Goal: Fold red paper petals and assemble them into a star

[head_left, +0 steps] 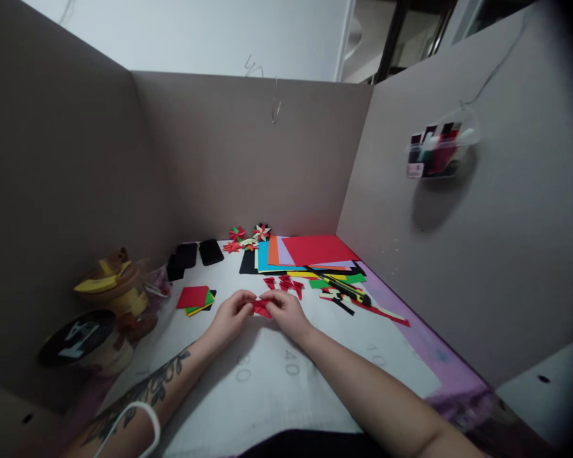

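A small piece of red paper (262, 309), partly folded, is pinched between both hands above the white table cover. My left hand (235, 312) grips its left side with thumb and fingers closed. On the other side my right hand (286, 310) pinches the right edge the same way. Just beyond the fingers lie several folded red paper pieces (286, 286). Left of my left hand sits a stack of red paper squares (192, 297), with green, yellow and black ones showing under it. The fingertips partly hide the held paper's folds.
Coloured paper sheets (315, 249) are stacked at the back right. A yellow-black utility knife (348, 289) lies among paper strips (386, 313). Folded paper stars (261, 231) stand at the back. Tubs (88, 343) line the left side; grey partitions (248, 152) enclose the table.
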The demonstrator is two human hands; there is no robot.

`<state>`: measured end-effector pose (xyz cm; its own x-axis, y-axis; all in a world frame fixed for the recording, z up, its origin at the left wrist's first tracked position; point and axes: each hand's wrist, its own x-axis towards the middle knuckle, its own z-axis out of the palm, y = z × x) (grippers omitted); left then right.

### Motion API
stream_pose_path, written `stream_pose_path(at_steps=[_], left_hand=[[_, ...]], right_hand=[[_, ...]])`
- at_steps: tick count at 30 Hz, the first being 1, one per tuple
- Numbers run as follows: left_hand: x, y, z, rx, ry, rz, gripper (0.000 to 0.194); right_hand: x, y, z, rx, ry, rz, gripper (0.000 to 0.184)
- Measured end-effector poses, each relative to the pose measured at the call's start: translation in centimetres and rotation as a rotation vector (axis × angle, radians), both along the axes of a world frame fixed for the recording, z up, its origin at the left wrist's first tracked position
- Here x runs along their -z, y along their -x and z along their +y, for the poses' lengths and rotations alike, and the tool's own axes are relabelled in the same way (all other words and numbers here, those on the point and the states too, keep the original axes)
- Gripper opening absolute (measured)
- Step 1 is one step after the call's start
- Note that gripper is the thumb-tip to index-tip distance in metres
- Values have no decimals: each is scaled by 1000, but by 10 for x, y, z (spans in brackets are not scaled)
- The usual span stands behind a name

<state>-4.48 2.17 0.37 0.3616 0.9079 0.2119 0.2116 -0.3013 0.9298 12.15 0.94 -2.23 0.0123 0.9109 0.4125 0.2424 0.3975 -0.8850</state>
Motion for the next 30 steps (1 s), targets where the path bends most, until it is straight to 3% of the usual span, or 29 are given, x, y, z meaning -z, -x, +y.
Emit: stream_pose_path(at_steps=[5,11,15,20,24,30], left_hand=[[-1,-1,-4,23,-53,53,20],[-3,1,-3,-98,-13,87,18],[-4,3,3,-199,64,-39,24],[-3,2,3,-208,72,-78,26],[1,0,1,-201,64,-62,24],[6,0,3,-193,86,-40,24]], right_hand=[[-2,-1,-1,19,49,47,13],[0,0,1,-37,131,205,30],[2,3,5,-129,425,613,34],[1,4,6,-264,708,932,14],[2,5,4,-282,716,994,9],[5,7,4,-237,597,872,25]])
